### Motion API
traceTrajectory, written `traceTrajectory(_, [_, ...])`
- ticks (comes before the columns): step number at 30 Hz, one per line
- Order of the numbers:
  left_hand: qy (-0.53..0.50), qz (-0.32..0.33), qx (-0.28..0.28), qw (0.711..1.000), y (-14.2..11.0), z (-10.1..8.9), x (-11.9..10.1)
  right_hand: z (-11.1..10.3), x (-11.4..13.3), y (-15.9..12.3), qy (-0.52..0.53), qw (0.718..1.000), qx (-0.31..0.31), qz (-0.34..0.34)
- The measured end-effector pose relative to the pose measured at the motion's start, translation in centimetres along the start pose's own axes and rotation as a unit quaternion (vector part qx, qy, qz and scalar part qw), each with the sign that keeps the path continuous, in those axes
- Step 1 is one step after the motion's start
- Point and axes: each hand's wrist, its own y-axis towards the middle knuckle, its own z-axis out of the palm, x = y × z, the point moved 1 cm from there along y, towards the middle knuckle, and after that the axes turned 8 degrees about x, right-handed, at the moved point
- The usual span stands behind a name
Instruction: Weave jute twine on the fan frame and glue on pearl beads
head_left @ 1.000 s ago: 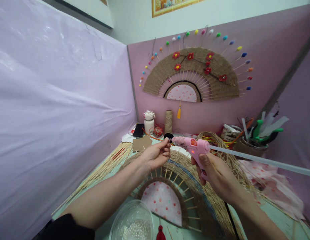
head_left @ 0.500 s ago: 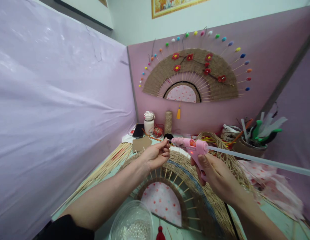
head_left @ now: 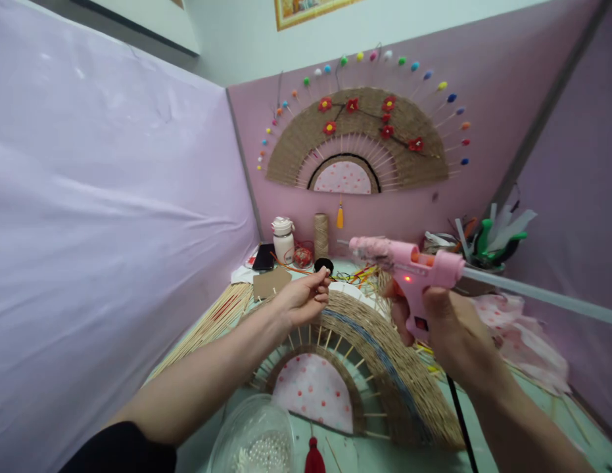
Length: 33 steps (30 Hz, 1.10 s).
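My left hand point(head_left: 306, 299) is closed in a pinch above the half-round woven fan point(head_left: 399, 348). At its fingertips is a small white bead point(head_left: 328, 270), mostly covered by the fingers. My right hand point(head_left: 453, 328) grips a pink hot glue gun point(head_left: 419, 269), its light glowing red and a long clear glue stick point(head_left: 537, 291) coming out of the back. The nozzle points left, apart from my left hand. The fan has a dotted pink cloth centre point(head_left: 313, 391), thin sticks, a blue band and a red tassel point(head_left: 314, 455). A clear tub point(head_left: 221, 433) of pearl beads stands at the front.
A finished fan point(head_left: 296, 144) with red flowers hangs on the pink back wall. Behind my hands stand a white bottle point(head_left: 284, 243) and a twine spool point(head_left: 321, 235). Bamboo sticks point(head_left: 221, 315) lie left; dotted cloth point(head_left: 527, 341) lies right. A black cord hangs from the gun.
The glue gun has moved away from my left fingertips, rightward, up and nearer to me. My left hand keeps its pinch. The whole view has shifted slightly.
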Motion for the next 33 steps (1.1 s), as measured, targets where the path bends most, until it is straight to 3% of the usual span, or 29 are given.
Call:
traceTrajectory(5, [0.167,-0.018,0.041,0.985,2.2,1.6,-0.9,-2.1,1.3,-0.3,0.009,0.996,-0.074,-0.05])
traceTrajectory(9, [0.345,-0.04,0.091,0.933,5.5,2.9,-1.2,-3.9,1.5,-0.3,0.035,0.992,-0.1,-0.072])
traceTrajectory(12, [0.505,-0.054,0.099,0.856,8.1,3.3,-0.8,-4.8,1.5,-0.3,0.05,0.989,-0.119,-0.076])
traceTrajectory(18, [0.767,-0.092,0.109,0.626,11.4,3.3,-0.4,-5.1,2.2,-0.3,0.057,0.983,-0.147,-0.092])
traceTrajectory(22, [0.825,-0.102,0.137,0.539,12.1,3.6,-0.4,-4.9,2.6,-0.4,0.057,0.98,-0.168,-0.093])
traceTrajectory(25, [0.838,-0.112,0.15,0.512,12.3,3.7,-0.4,-4.8,2.7,-0.3,0.054,0.979,-0.168,-0.1])
traceTrajectory(33, [0.85,-0.112,0.146,0.494,12.6,3.7,-0.5,-4.7,2.6,-0.3,0.061,0.982,-0.155,-0.094])
